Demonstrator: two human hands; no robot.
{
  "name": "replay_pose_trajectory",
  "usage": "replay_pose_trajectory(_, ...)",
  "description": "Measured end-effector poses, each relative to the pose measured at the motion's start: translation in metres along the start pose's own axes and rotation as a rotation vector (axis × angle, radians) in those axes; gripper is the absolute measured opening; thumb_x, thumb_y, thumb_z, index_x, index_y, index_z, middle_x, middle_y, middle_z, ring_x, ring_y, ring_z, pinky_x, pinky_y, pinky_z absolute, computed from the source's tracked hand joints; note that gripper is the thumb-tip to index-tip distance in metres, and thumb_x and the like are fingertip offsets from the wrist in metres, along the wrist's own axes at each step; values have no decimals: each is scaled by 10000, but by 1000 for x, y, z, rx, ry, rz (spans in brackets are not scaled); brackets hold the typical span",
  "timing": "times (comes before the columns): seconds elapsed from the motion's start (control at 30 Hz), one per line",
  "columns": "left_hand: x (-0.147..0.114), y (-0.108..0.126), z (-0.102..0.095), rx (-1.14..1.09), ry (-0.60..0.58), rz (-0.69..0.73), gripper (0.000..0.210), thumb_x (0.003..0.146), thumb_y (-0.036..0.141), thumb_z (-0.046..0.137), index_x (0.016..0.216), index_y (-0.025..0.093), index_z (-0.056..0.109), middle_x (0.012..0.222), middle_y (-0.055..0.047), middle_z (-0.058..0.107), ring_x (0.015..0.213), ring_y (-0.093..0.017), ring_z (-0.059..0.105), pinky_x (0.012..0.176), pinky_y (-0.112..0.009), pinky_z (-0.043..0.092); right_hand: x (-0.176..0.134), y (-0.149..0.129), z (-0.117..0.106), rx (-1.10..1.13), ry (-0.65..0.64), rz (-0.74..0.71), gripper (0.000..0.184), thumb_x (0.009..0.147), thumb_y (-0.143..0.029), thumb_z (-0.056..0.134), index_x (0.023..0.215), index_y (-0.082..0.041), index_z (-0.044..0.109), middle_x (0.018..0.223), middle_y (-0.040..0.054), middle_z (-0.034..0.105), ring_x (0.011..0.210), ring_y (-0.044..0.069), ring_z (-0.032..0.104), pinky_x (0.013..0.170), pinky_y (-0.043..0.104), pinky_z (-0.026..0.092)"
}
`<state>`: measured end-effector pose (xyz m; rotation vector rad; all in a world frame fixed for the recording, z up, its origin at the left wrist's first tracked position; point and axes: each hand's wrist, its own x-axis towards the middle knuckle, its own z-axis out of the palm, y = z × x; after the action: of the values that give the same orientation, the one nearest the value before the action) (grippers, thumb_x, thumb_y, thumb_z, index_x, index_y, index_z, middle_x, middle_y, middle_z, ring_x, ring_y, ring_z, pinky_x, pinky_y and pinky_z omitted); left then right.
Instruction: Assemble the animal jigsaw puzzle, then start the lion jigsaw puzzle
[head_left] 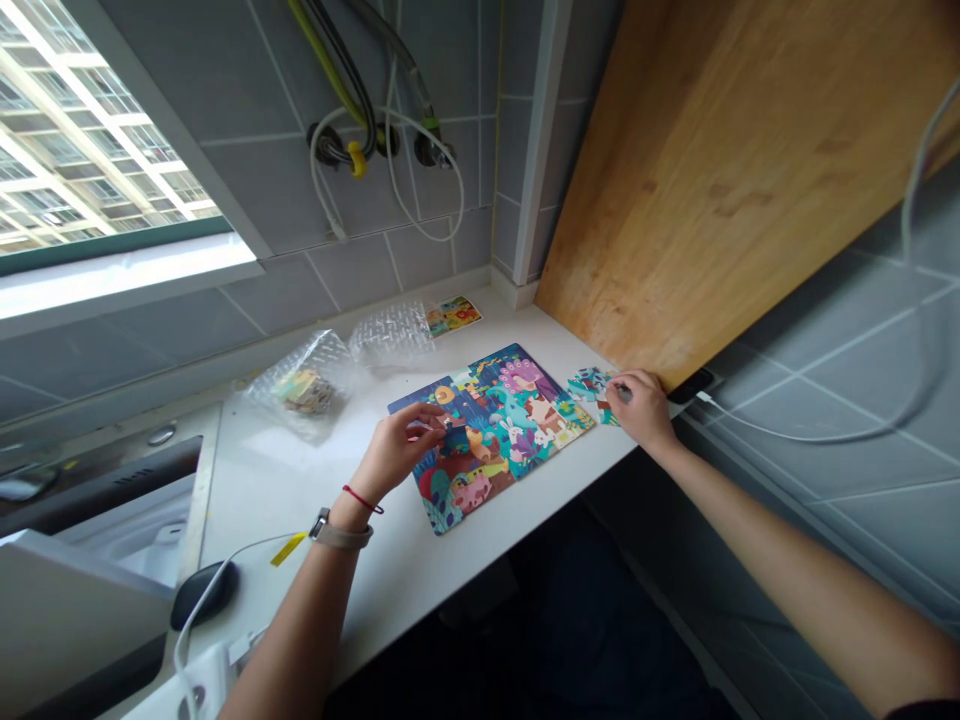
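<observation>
A colourful jigsaw puzzle [517,410] with animal pictures lies on the white tabletop, mostly filled in, with an uneven upper edge. Over its left part is my left hand [405,445], its thumb and fingers pinched on a small puzzle piece [454,438]. Several loose puzzle pieces [589,382] lie in a cluster just right of the puzzle. My right hand [641,408] rests at that cluster with curled fingers closed together; what is between them is too small to make out.
Behind the puzzle are a clear plastic bag [304,390] with pieces inside, bubble wrap [394,335] and a picture card [454,315]. A wooden board [720,180] leans at the right. A black mouse [206,595] and a power strip [199,685] lie at the lower left.
</observation>
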<state>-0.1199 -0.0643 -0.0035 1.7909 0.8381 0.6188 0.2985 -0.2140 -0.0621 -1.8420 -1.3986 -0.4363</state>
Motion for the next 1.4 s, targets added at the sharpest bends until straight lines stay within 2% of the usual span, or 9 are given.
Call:
replay_pose_trajectory(0.17, -13, -10, 11, -218, 85, -105, 446, 755, 481, 828, 1018, 155, 677, 894, -41, 704, 777, -209, 759, 719, -355, 679, -8, -37, -10, 65, 40, -38, 128, 928, -252, 608, 882, -221, 724, 987, 115, 723, 997, 307, 674, 953, 504, 538)
replay_pose_trajectory(0.37, -20, -6, 33, -226, -32, -138, 422, 801, 502, 809, 1019, 168, 671, 925, -34, 690, 785, -197, 761, 678, -315, 675, -45, -142, -10, 421, -308, -307, 255, 950, -199, 666, 1182, -284, 726, 1159, 72, 729, 1139, 283, 658, 1035, 520, 542)
replay_pose_trajectory(0.47, -21, -6, 39, -172, -49, -97, 392, 823, 495, 794, 1009, 172, 675, 966, -51, 708, 782, -183, 748, 664, -297, 666, -52, -169, -3, 495, -413, -363, 449, 919, -251, 748, 1356, -274, 652, 1304, 89, 711, 1258, 314, 614, 1071, 557, 534)
replay_pose_trajectory(0.6, -22, -7, 41, -135, -106, -73, 334, 843, 450, 787, 977, 157, 698, 969, -66, 726, 808, -176, 738, 715, -298, 661, -46, -173, 6, 552, -473, -435, 575, 891, -253, 803, 1428, -249, 598, 1334, 86, 720, 1303, 323, 600, 1068, 546, 549)
replay_pose_trajectory(0.9, -27, -2, 45, -230, -217, -134, 370, 839, 476, 802, 995, 163, 681, 945, -63, 741, 786, -190, 761, 689, -288, 651, -48, -172, 6, 551, -470, -554, 362, 931, -202, 739, 1288, -254, 705, 1272, 84, 753, 1186, 283, 668, 966, 465, 601)
replay_pose_trajectory(1.03, -26, -2, 41, -302, -118, -197, 418, 841, 521, 785, 1041, 181, 648, 988, -67, 744, 825, -230, 785, 651, -299, 665, -52, -172, 8, 529, -433, -515, 334, 947, -157, 694, 1270, -242, 712, 1026, 75, 794, 1049, 285, 695, 883, 458, 618)
replay_pose_trajectory(1.13, -24, -1, 36, -315, 7, -146, 383, 868, 516, 757, 1024, 181, 655, 989, -69, 751, 881, -250, 788, 715, -335, 678, -52, -172, 11, 544, -412, -449, 332, 964, -106, 639, 1252, -254, 714, 936, 58, 772, 970, 261, 688, 857, 435, 619)
replay_pose_trajectory(1.3, -23, -2, 31, 6, 205, 39, 231, 936, 407, 694, 957, 180, 728, 958, -57, 769, 858, -191, 753, 733, -283, 637, -49, -175, 9, 579, -381, -398, 230, 955, -216, 700, 1184, -238, 713, 975, 65, 751, 969, 257, 662, 883, 441, 603)
replay_pose_trajectory(1.4, -24, -7, 31, 188, 249, 145, 171, 966, 336, 642, 972, 194, 737, 946, -46, 781, 802, -168, 735, 706, -270, 607, -51, -179, 6, 530, -402, -439, 198, 934, -293, 737, 1123, -234, 721, 948, 65, 746, 962, 270, 651, 846, 438, 596)
